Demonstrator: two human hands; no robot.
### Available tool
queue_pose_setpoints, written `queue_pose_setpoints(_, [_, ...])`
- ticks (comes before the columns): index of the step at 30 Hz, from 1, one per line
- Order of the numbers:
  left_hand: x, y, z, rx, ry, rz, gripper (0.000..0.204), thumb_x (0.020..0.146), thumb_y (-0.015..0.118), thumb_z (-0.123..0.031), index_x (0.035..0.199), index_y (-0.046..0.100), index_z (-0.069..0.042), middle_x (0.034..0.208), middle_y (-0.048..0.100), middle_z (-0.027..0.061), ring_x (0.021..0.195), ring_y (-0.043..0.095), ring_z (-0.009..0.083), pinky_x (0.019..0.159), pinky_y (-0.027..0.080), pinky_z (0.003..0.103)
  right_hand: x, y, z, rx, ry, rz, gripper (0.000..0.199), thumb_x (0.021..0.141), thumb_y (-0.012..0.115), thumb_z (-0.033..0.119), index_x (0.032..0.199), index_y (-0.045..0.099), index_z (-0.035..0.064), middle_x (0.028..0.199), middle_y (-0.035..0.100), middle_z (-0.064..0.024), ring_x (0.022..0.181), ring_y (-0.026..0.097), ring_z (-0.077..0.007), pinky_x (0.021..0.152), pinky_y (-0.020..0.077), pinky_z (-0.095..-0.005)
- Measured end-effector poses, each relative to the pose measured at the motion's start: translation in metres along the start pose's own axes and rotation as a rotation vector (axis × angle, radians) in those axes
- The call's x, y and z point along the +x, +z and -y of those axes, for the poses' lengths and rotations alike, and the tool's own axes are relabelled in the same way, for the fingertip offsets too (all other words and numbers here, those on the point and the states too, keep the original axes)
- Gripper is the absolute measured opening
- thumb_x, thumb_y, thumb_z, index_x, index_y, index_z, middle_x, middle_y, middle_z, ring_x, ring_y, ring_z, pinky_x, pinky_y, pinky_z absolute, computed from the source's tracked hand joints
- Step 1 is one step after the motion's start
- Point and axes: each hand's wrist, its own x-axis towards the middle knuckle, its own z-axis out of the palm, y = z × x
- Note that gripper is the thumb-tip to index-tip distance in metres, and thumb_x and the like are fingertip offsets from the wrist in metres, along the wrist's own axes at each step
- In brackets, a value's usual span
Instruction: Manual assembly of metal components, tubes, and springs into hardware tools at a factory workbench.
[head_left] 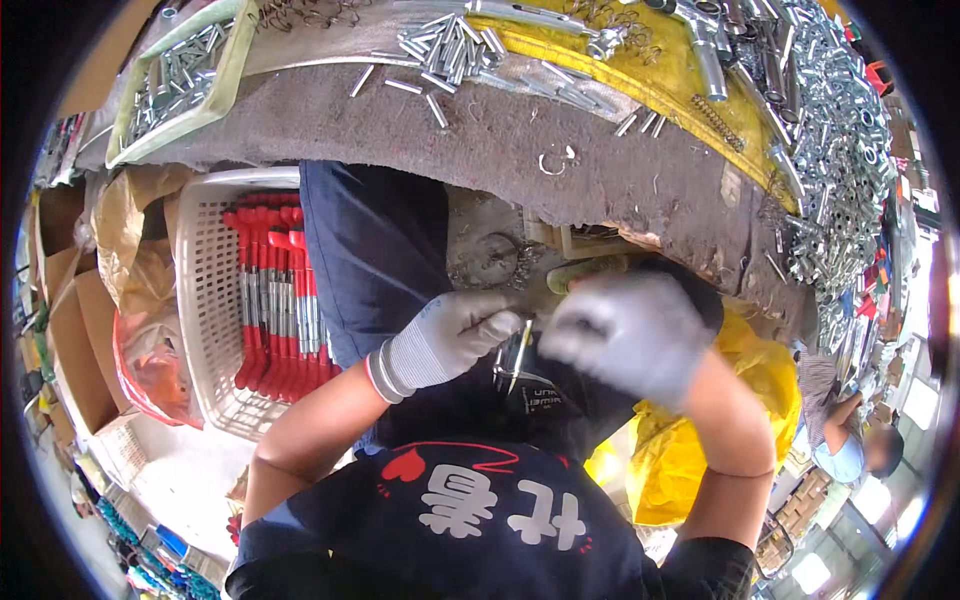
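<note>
Your left hand (450, 335) pinches a thin metal pin (520, 355); right hand (625, 335) blurred, grip can't tell, below counter (480, 150) edge.

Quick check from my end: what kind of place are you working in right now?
Probably a small hardware assembly workshop: the workbench is strewn with loose metal pins, a white basket holds red-handled tools, and both gloved hands work a small metal part.

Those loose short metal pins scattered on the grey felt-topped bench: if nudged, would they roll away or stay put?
The metal pins look like smooth, stiff cylinders, so they would probably roll when pushed sideways. The rough grey bench top likely slows them. They seem small and shiny, so probably slippery to pinch in the gloved left hand.
</note>
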Motion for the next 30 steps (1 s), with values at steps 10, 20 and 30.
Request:
queue_pose_setpoints(10, [-0.001,0.019,0.034,-0.326,-0.162,0.051,0.038,0.1,0.044,-0.025,0.124,0.054,0.004,0.101,0.067,0.011,0.096,0.063,0.0153,0.087,0.049,0.027,0.051,-0.082,-0.063,-0.808,-0.232,-0.665,0.014,0.08,0.064,0.01,0.093,0.06,0.0126,0.089,0.063,-0.0045,0.08,0.062,-0.0275,0.071,0.0505,-0.0342])
queue_pose_setpoints(20, [-0.026,0.031,0.025,-0.153,-0.219,-0.027,0.033,0.097,0.05,-0.022,0.118,0.059,0.002,0.097,0.068,0.0073,0.09,0.057,0.0076,0.081,0.046,0.024,-0.012,0.095,-0.016,0.546,-0.186,-0.26,0.011,0.076,0.07,0.006,0.086,0.065,0.0036,0.083,0.066,-0.011,0.079,0.064,-0.0268,0.072,0.0493,-0.033])
queue_pose_setpoints(30, [-0.029,0.035,0.032,0.01,-0.135,-0.02,0.032,0.1,0.044,-0.023,0.121,0.06,-0.004,0.114,0.066,0.007,0.104,0.056,0.0092,0.094,0.043,0.027,-0.026,0.131,-0.004,0.073,-0.321,-0.226,0.015,0.077,0.056,0.018,0.088,0.065,0.015,0.085,0.06,-0.0054,0.079,0.061,-0.0281,0.071,0.0495,-0.0381])
